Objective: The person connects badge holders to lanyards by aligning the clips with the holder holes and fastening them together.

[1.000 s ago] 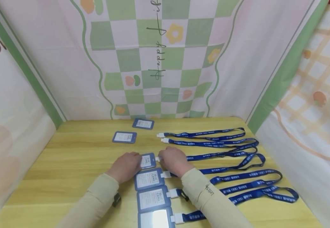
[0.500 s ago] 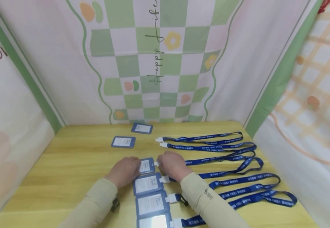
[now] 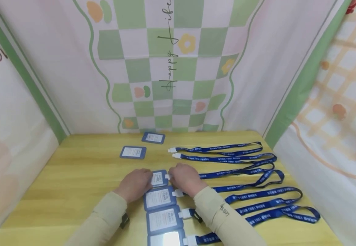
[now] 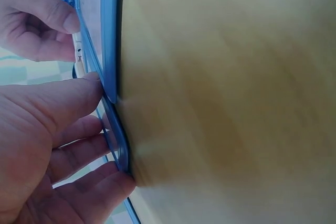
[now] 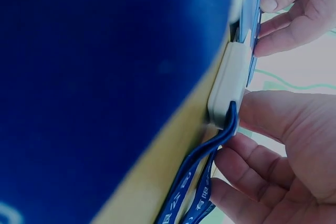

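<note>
1. At the near side of the pale yellow wood-grain tabletop (image 3: 58,205), two beige fabric sleeves (image 3: 227,212) reach inward.
2. Three flat, rectangular blue-framed badge holders (image 3: 165,219) with white printed inserts lie in a column between the sleeves; the nearest shows a bright glare. Rectangular white plastic clips (image 3: 184,214) sit at their right ends, with navy woven lanyards (image 3: 259,196) running toward the tabletop's right edge.
3. Just beyond that column, the left hand (image 3: 134,184) holds the left end of a fourth blue-framed badge holder (image 3: 157,178), thumb on top and fingers beneath.
4. At this holder's right end, the right hand (image 3: 186,178) pinches a small white plastic clip (image 3: 167,176) on a navy lanyard. Whether the clip is fastened cannot be told.
5. Farther back, two navy lanyards with white ends (image 3: 176,155) lie side by side, their loops toward the far right corner.
6. Two blue-framed holders (image 3: 133,152) lie apart left of them, one near the tabletop's far edge.
7. Behind that edge hangs a green-and-white checked fabric backdrop (image 3: 185,68).
</note>
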A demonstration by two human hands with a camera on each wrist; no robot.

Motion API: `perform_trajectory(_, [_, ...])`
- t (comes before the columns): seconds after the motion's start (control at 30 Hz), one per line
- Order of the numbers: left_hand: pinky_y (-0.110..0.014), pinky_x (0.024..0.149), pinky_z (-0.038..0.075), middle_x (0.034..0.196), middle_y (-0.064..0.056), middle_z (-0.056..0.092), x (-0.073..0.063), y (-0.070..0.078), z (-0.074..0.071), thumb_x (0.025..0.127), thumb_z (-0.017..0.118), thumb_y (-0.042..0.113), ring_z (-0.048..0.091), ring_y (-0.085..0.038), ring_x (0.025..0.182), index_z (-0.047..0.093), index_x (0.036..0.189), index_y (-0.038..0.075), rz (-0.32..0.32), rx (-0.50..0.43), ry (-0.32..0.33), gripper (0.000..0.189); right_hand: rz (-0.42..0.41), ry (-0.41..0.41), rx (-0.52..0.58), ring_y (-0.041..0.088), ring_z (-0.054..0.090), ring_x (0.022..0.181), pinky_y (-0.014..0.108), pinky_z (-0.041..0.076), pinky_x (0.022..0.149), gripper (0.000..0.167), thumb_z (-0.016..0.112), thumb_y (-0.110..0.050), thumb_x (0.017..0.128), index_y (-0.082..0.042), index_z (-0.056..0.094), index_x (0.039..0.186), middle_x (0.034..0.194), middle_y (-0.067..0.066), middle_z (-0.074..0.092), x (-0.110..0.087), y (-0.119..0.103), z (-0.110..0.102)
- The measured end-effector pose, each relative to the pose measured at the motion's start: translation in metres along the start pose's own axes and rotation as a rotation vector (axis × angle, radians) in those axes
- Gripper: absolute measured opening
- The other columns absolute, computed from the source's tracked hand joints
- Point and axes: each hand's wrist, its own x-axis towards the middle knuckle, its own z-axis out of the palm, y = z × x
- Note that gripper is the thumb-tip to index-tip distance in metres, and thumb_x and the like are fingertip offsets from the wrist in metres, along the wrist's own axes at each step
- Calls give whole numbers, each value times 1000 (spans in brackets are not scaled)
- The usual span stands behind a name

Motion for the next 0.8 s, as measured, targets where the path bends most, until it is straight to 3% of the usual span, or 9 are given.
perform_trajectory(0.4, [-49, 107, 55, 133, -15, 70, 0, -1, -2, 96, 75, 27, 67, -33, 122, 70, 128, 7, -8, -2, -18, 39, 37, 5, 9, 13, 59, 75, 30, 55, 68, 8, 72, -22, 97, -18, 77, 100, 80, -4, 64, 0, 5, -2])
perform_trajectory(0.8, [-49, 106, 56, 130, -14, 71, 1, -2, -1, 96, 75, 28, 67, -33, 120, 70, 126, 7, -6, -6, -18, 37, 50, -14, 31, 13, 61, 82, 31, 58, 75, 12, 72, -23, 97, -20, 79, 107, 86, -5, 67, -2, 2, -4])
